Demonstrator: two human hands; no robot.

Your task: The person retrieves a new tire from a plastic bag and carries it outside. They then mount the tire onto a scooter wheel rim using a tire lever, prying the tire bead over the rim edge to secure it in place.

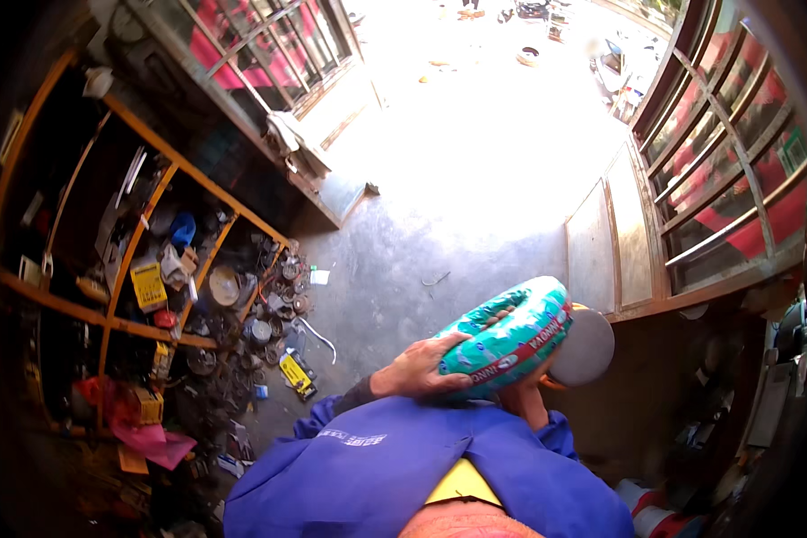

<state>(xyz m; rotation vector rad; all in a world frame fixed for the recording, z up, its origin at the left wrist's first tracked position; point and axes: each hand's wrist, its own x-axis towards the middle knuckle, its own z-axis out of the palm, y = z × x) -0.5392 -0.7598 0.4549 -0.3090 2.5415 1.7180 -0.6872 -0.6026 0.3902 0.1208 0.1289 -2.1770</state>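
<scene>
My blue jacket [359,457] fills the space closest to the camera, yellow at the neck, and just past its chest I have a teal-wrapped ring [502,342], held at a tilt. My left hand [423,368] is partly closed around its near left side, gripping the plastic. My right hand [523,396] is at the underside, mostly hidden by the ring, so I can't tell how far it is closed. I'd call this the holding and steadying step; the next move calls for support from both sides and care around the round grey seat [585,350] at its right
</scene>
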